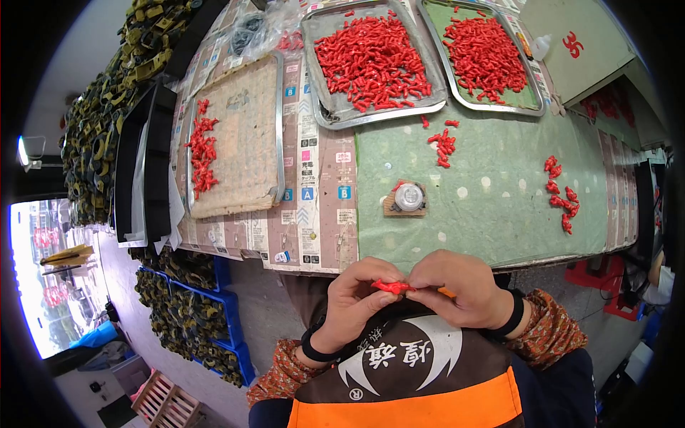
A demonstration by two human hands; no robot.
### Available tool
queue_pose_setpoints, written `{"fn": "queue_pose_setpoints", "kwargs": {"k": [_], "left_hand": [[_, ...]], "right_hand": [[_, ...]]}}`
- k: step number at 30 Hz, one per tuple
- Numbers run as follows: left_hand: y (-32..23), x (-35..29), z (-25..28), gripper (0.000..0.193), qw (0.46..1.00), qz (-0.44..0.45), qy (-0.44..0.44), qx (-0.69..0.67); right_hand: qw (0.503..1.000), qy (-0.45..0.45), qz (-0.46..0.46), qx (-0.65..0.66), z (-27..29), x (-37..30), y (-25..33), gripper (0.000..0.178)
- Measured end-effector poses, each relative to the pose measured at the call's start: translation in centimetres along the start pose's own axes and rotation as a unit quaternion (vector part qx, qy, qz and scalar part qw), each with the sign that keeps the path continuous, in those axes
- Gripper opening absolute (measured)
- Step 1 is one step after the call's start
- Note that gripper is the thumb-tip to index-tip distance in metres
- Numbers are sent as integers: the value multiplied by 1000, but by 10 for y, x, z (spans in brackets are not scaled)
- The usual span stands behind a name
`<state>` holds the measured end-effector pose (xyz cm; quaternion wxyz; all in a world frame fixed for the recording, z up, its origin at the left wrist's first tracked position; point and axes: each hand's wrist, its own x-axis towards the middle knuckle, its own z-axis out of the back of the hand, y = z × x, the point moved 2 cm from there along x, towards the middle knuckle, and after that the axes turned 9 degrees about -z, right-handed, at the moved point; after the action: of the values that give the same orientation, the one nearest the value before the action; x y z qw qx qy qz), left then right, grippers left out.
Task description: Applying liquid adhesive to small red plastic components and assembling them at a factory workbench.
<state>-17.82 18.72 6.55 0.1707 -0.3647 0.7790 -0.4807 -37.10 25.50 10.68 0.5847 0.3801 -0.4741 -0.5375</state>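
A small red moulded piece (389,287) with knobbly ends is held just in front of the table's near edge. My left hand (362,291) pinches its left end between thumb and forefinger. The fingertips of my right hand (457,287) close on the opposite end. Whether the right fingers also hold a fine tool cannot be made out. Beyond my hands, a round metal-topped container (409,197) rests on a small brown square board. Behind it lies a loose cluster of similar red pieces (443,146) on the green table covering (492,221).
A cloth-lined tray (246,135) at the left has red pieces along one side. Two metal trays (330,123) (499,108) at the back are heaped with them. More red pieces (562,196) lie to the right. Blue crates (230,314) of dark green-and-yellow parts stand below left.
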Motion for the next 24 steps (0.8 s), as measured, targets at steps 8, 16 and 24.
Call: {"fn": "queue_pose_setpoints", "kwargs": {"k": [8,16,24], "left_hand": [[-1,-1,3,31,988,-83,20,130],[-7,3,4,36,932,-185,53,307],[-9,1,4,37,885,-235,79,395]], "right_hand": [[973,35,-200,109,-1,-4,-2,17],[923,47,-284,256,1,-4,-1,16],[922,21,-296,247,1,-7,-2,13]]}}
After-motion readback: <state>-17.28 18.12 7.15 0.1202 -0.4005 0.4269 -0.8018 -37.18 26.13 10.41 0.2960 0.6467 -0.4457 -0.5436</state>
